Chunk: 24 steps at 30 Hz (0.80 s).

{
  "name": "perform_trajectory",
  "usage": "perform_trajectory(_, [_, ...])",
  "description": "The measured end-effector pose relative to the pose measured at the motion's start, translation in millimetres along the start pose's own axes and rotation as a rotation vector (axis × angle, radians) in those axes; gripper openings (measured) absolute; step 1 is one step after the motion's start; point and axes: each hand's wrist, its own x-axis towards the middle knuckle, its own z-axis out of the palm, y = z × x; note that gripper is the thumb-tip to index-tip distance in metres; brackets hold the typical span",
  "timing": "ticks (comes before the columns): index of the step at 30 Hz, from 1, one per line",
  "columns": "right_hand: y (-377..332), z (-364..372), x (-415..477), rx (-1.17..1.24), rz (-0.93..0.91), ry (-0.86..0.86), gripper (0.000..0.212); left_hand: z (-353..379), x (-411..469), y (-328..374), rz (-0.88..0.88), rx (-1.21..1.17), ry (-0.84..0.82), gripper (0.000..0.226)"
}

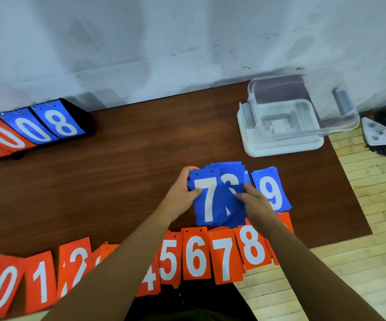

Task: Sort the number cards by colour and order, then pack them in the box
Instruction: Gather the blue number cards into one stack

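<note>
A bunch of blue number cards is held above the brown table, a 7 on top. My left hand grips its left edge. My right hand pinches the cards on its right side, partly covering another digit. A blue 9 pile lies just to the right. Orange cards lie in a row along the near edge, from 0 at the left to 8 at the right; my arms hide some. The clear plastic box stands open at the back right on its white lid.
A flip scoreboard with orange and blue digits stands at the back left against the white wall. The table's right edge drops to a pale wooden floor. A mop head lies on the floor at far right.
</note>
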Motion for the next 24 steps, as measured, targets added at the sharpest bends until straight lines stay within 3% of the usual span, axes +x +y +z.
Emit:
perform_trajectory(4, [0,11,-4,0.088,-0.025,-0.064,0.016,17,2,3,0.073,0.243,0.203,0.059])
perform_trajectory(9, [7,4,-5,-0.269,-0.117,-0.068,0.030,35,5,9,0.141,0.294,0.188,0.059])
perform_trajectory(12, [6,-7,-5,-0.284,-0.128,0.039,0.032,46,12,13,0.139,0.235,0.165,0.057])
perform_trajectory(15, [8,-30,-4,-0.263,-0.140,0.207,0.028,60,26,17,0.063,0.201,0.236,0.041])
perform_trajectory(18, [13,-59,-7,-0.201,-0.151,0.334,0.023,73,44,8,0.049,0.413,0.228,0.030])
perform_trajectory(20, [16,-72,-10,-0.175,-0.151,0.369,0.021,82,56,1,0.073,0.580,0.179,0.038])
perform_trajectory(24, [24,-87,-13,-0.152,-0.158,0.388,0.015,99,74,-4,0.122,0.886,0.060,0.076])
